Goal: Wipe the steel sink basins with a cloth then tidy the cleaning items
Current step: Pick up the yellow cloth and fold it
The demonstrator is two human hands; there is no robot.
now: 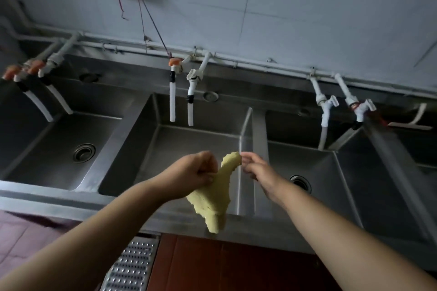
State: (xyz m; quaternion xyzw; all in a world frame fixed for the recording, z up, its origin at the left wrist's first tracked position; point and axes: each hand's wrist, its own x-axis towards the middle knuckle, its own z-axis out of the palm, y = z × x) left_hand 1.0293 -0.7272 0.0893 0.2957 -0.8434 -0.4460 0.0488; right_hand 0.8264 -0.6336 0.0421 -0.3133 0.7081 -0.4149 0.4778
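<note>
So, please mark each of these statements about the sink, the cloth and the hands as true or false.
1. Both hands hold the yellow cloth. True: the left hand grips it and the right hand pinches its top corner.
2. The cloth lies flat on a basin floor. False: it hangs in the air, above the middle basin's front edge.
3. Water runs from the white hoses. False: no water shows.
4. The left basin's drain is visible. True.
</note>
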